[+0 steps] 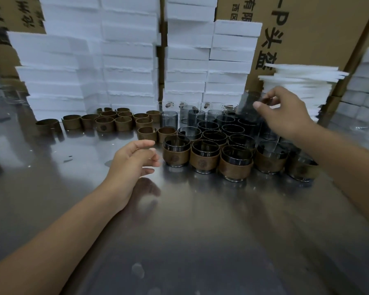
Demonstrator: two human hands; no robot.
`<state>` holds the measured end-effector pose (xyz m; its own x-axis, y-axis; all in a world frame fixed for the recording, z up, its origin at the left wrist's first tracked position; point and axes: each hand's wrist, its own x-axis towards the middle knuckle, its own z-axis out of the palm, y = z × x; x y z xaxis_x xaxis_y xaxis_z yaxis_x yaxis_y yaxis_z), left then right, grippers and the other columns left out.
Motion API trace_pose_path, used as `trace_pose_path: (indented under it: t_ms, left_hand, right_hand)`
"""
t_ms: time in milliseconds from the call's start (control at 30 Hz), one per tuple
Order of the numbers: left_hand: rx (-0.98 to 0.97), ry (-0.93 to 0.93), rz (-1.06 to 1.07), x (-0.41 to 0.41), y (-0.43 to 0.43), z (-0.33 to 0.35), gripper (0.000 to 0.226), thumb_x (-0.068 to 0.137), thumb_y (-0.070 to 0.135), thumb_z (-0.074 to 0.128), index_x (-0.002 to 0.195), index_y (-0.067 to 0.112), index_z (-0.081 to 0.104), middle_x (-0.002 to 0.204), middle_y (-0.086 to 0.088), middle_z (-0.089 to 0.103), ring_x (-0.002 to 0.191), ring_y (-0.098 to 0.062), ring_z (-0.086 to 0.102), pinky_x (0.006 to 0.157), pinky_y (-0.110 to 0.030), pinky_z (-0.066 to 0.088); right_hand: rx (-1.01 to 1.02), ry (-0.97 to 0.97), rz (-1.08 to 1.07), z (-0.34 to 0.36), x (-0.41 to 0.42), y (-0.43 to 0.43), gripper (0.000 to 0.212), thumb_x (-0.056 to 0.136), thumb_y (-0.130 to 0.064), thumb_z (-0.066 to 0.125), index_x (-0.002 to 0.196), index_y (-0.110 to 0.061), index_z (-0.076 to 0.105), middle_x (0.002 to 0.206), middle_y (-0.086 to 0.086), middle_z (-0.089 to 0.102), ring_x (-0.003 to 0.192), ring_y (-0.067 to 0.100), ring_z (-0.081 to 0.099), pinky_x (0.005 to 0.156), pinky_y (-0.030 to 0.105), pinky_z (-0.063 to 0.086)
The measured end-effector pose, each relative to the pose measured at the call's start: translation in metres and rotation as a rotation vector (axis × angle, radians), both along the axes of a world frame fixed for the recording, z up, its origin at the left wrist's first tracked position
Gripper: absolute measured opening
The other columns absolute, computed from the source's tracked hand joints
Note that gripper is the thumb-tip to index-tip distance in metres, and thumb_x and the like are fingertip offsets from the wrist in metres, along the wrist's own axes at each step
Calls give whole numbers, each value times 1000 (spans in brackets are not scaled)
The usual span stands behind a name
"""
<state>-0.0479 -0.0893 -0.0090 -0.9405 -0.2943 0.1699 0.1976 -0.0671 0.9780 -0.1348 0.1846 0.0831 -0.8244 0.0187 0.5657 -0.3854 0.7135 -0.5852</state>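
Observation:
My right hand (285, 112) holds a bare smoked glass cup (246, 105) by its rim, lifted and tilted above the cluster of cups; the cup is motion-blurred. My left hand (134, 162) hovers just above the steel table (179, 231), fingers loosely curled and holding nothing, just left of a glass cup wearing a brown sleeve (176, 151). Several sleeved cups (235, 163) stand in the front rows. Bare smoked cups (168, 119) stand behind them. Loose brown sleeves (124, 123) lie in a group to the left.
Stacks of white foam boxes (126, 56) wall off the back of the table. Thin foam sheets (300, 79) are piled at the right, with cardboard cartons (311, 28) behind. More clear glasses (360, 122) sit at the far right edge.

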Motion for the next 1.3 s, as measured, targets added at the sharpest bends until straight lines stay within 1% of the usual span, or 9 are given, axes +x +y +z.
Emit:
trace_pose_path:
  t_ms: [167, 267, 400, 500, 633, 800, 933, 1167, 1300]
  left_hand:
    - [67, 25, -3, 13, -1, 10, 11, 95, 17, 53, 97, 18, 63, 79, 0, 65, 72, -12, 65, 70, -27, 51]
    - [109, 41, -43, 16, 1, 15, 15, 95, 22, 50, 99, 18, 64, 88, 0, 67, 80, -13, 66, 75, -29, 52]
    - [17, 47, -125, 16, 4, 15, 27, 100, 26, 41, 103, 16, 65, 95, -2, 69, 91, -16, 65, 80, -33, 50]
    - [1, 31, -176, 13, 5, 11, 33, 100, 32, 39, 104, 13, 66, 101, -11, 71, 99, -24, 66, 86, -37, 52]
    - [-83, 48, -263, 13, 5, 6, 53, 86, 50, 45, 116, 10, 63, 113, -15, 69, 108, -26, 65, 97, -40, 49]
    - [-140, 30, -273, 15, 7, 3, 53, 78, 52, 55, 114, 13, 61, 108, -8, 71, 105, -24, 66, 102, -44, 46]
    - [-127, 39, -261, 16, 7, 4, 54, 78, 48, 58, 115, 10, 61, 108, -9, 71, 103, -24, 67, 99, -41, 47]
    - [-264, 36, -174, 22, 13, 12, 57, 76, 49, 57, 121, 15, 61, 112, -4, 68, 108, -16, 63, 99, -39, 49]
    - [-361, 141, -33, 24, 14, 12, 32, 91, 31, 57, 121, 21, 58, 105, 12, 63, 97, 9, 58, 92, -17, 46]
  right_hand:
    - [-114, -20, 233, -12, 56, -54, 15, 96, -28, 53, 84, -28, 44, 90, -5, 48, 73, 0, 44, 56, 8, 35]
    - [-175, -104, 340, -33, 82, -86, 18, 96, -28, 52, 82, -32, 41, 107, 1, 43, 81, 1, 47, 71, 14, 37]
    - [-303, -134, 403, -64, 102, -122, 15, 94, -24, 56, 86, -29, 45, 103, -3, 40, 89, 8, 51, 81, 14, 43]
    - [-357, -133, 412, -82, 109, -134, 11, 93, -26, 57, 99, -26, 48, 110, -2, 42, 93, 1, 51, 80, 11, 41]
    - [-501, -140, 453, -89, 104, -129, 30, 94, -26, 56, 121, -28, 44, 119, -9, 49, 105, 2, 56, 89, 20, 48]
    - [-446, -201, 497, -94, 97, -127, 64, 91, -36, 59, 147, -26, 30, 137, -10, 49, 128, 4, 45, 110, 34, 37]
    - [-402, -255, 544, -98, 95, -126, 83, 86, -37, 67, 151, -35, 15, 114, -35, 52, 118, -7, 50, 107, 32, 40]
    - [-357, -297, 557, -100, 95, -128, 89, 92, -37, 59, 152, -25, -5, 142, -13, 41, 135, 5, 35, 114, 32, 29]
    - [-366, -286, 537, -100, 93, -127, 86, 93, -35, 56, 152, -22, -5, 155, -4, 26, 142, 9, 24, 117, 37, 24]
